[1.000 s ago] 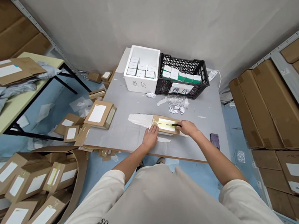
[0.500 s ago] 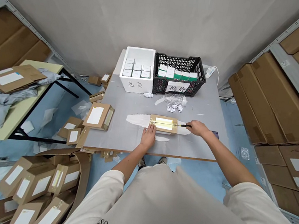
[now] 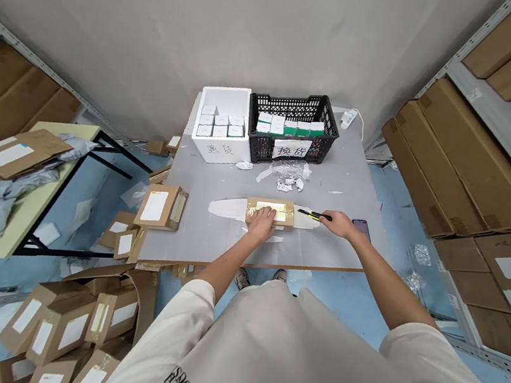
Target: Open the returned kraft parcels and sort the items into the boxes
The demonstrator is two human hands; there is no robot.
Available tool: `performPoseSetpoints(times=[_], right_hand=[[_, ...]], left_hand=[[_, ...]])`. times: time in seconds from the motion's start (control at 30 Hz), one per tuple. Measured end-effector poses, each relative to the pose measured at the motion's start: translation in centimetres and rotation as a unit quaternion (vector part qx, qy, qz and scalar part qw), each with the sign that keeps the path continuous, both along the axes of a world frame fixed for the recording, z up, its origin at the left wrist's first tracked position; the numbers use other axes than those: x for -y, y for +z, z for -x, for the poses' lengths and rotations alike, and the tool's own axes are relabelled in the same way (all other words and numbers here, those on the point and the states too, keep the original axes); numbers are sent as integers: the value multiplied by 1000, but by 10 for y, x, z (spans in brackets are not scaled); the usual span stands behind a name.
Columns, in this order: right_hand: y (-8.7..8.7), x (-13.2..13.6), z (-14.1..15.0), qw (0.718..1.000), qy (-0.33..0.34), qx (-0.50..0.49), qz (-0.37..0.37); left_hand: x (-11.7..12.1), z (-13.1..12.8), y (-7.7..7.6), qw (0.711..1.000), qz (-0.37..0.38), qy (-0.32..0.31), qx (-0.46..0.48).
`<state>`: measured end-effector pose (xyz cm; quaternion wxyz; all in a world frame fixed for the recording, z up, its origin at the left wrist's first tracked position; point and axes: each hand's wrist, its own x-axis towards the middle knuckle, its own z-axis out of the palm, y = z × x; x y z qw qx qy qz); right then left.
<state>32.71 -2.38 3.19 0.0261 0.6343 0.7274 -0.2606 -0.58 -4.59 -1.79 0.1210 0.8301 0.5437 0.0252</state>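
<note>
Steadying the taped cardboard box [image 3: 289,212] on the worktop [image 3: 323,253] with the left hand [image 3: 262,224], in an open grip laid over its top. Holding the utility knife [image 3: 315,215] in the closed grip of the right hand [image 3: 339,224], with the blade just beside the box (seemingly off the cardboard). Calls, probably, for keeping left fingertips clear of the blade. Cannot tell if the tape is slit, see the contents, or read the half-covered label [image 3: 279,215].
</note>
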Motion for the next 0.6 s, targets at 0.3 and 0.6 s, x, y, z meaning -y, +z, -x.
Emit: performPoseSetpoints(times=[0.3,0.6], right_hand=[[-17,7,2,997,-8,-72,-7],[-21,-15,17,996,92,-3,16]], left_hand=[[-33,-25,-4,995,47,-35,-85],[-19,-12,-10,995,19,-45,-90]])
